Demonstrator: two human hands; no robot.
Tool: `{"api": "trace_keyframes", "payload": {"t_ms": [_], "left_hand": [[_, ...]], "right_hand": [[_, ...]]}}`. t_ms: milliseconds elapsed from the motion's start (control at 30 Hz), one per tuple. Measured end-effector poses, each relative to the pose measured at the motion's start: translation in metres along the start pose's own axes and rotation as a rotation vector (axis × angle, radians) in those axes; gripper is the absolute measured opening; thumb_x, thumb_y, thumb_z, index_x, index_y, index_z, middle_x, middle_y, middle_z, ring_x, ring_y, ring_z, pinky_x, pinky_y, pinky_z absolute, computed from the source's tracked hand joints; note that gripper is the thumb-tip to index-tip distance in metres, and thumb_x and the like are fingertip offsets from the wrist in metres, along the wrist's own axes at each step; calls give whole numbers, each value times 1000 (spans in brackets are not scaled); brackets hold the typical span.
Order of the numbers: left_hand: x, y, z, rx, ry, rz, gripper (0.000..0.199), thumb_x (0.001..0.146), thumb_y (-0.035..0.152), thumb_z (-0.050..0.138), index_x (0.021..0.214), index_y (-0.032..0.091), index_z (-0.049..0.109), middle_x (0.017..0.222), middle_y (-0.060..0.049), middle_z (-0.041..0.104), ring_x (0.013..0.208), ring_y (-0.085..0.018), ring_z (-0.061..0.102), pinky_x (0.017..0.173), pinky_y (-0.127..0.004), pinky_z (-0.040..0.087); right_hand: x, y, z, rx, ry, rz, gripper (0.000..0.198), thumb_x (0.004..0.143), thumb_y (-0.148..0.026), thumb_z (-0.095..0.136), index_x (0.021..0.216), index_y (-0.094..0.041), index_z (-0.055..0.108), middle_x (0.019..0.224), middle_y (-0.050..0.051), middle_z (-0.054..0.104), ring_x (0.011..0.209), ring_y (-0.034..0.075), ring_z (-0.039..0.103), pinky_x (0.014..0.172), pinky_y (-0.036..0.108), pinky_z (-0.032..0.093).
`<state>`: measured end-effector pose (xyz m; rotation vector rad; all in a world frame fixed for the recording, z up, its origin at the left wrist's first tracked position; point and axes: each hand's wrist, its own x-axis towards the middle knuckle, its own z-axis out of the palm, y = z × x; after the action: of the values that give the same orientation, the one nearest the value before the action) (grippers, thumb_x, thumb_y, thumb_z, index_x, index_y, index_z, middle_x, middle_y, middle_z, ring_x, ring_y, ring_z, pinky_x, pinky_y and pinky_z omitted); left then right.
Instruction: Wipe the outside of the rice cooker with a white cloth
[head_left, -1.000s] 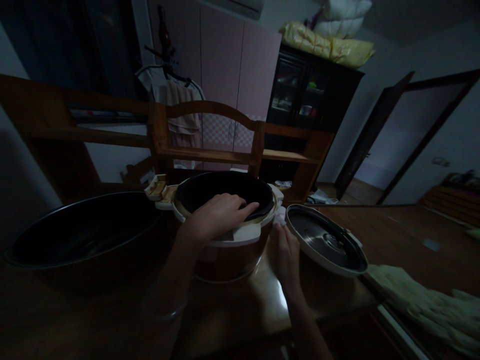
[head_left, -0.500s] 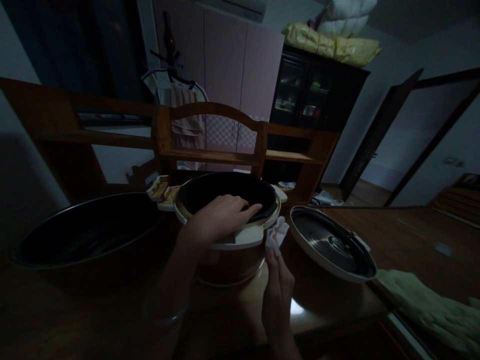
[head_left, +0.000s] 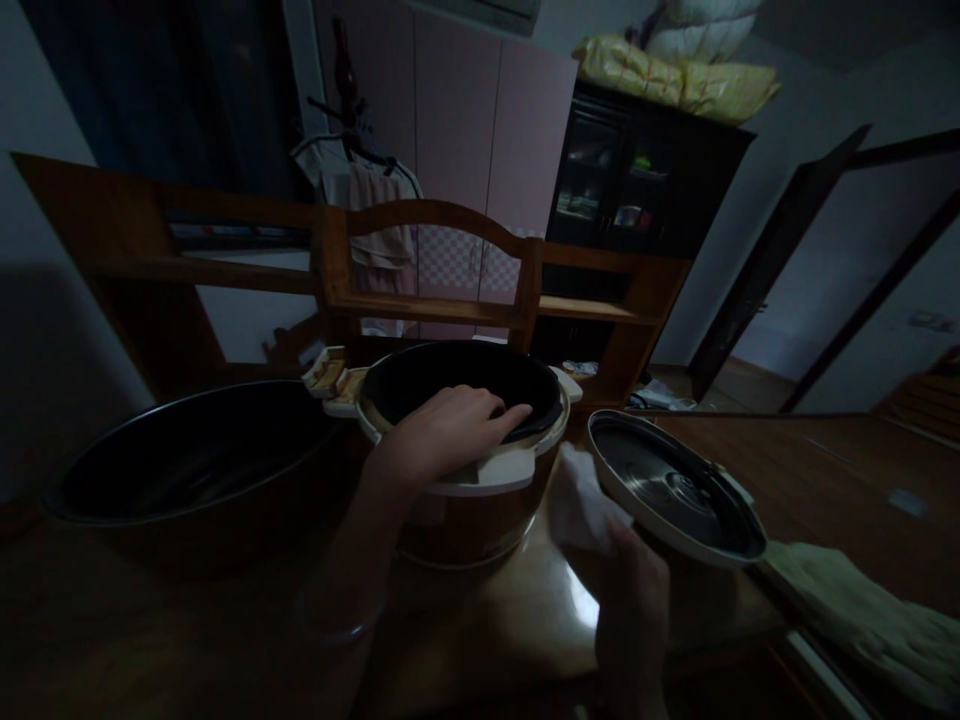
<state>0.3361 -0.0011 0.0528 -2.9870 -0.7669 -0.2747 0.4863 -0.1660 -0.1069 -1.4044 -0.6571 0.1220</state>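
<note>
In the middle of the wooden desk stands a rice cooker (head_left: 465, 520) with a white rim and brownish body. A black inner pot (head_left: 405, 372) sits in it. My left hand (head_left: 450, 430) is hooked over its front rim, fingers bent down into the opening and partly hidden, thumb stretched to the right. My right hand (head_left: 637, 590), blurred by motion, pinches a white cloth or tissue (head_left: 585, 500) in the air to the right of the cooker's body. Beside it, a round lid (head_left: 675, 490) lies with its dark inner side up.
A large dark basin (head_left: 187, 500) stands at the left. Behind the cooker rises a wooden shelf rack (head_left: 427, 305). Pale green fabric (head_left: 862, 600) lies at the right edge. Further back are a pink wardrobe (head_left: 457, 140) and a black cabinet (head_left: 690, 190).
My right hand has drawn the white cloth away from the cooker's rim, down and to the right. The left hand keeps its place on the rim. The view has shifted slightly.
</note>
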Motion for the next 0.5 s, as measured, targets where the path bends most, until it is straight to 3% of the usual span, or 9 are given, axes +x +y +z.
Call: {"api": "trace_keyframes", "payload": {"t_ms": [67,100,200,267,500], "left_hand": [[0,0,1,-38,28,1,44,101,39,26,129,30,60,111,-6,71,94,-24,67,72,-31,41],[0,0,1,-36,37,5,44,101,39,27,129,30,60,110,-6,71,95,-24,67,72,-31,41],[0,-1,1,57,29,45,43,101,32,28,133,27,56,111,-9,70,95,-26,66,71,-32,41],[-1,-1,0,134,25,88,44,100,26,29,137,24,53,111,-11,69,93,-27,66,69,-32,41],[-4,0,-3,204,3,110,45,99,21,29,140,24,49,110,-12,69,90,-26,67,65,-30,42]], "right_hand": [[12,-7,1,-43,47,-27,39,83,-49,55,96,-19,77,105,10,72,108,33,61,94,44,46],[17,-11,5,-38,5,-28,41,86,-49,53,105,-19,75,114,10,69,117,32,56,102,45,41],[27,-22,24,53,-248,-23,48,92,-49,48,128,-21,63,135,7,58,132,27,45,114,43,28],[29,-22,36,111,-361,-12,49,95,-48,47,135,-23,57,141,6,54,134,24,43,115,40,25],[23,-8,50,131,-277,27,46,95,-47,48,134,-24,57,144,4,50,138,22,39,115,37,28]]}}
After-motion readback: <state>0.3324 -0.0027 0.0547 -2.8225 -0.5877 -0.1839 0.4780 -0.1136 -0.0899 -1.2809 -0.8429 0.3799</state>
